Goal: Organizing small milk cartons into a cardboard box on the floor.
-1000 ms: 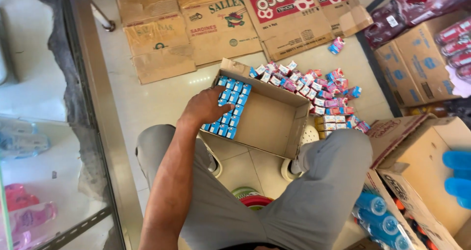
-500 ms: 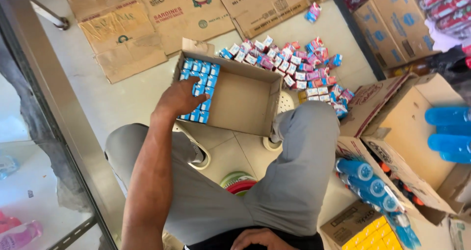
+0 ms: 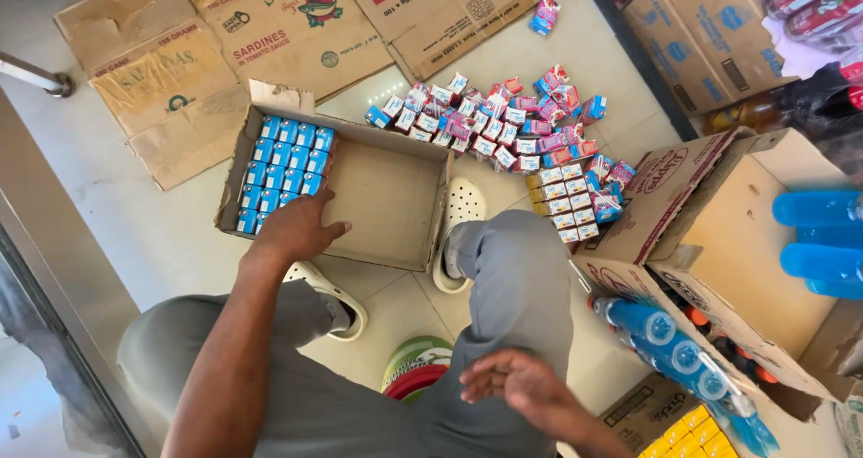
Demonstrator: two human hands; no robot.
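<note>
— Left hand? Lay flat, fingers spread, gripping nothing, inside the open box left of centre, touching the blue cartons in rows.

— Right hand? Rested loosely open, empty, on the thigh, low centre.

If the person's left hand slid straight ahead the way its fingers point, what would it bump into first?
The left hand rests inside the open brown cardboard box, fingers pointing up and right. It would probably meet the rows of small blue cartons almost at once, though depth is hard to judge.
</note>
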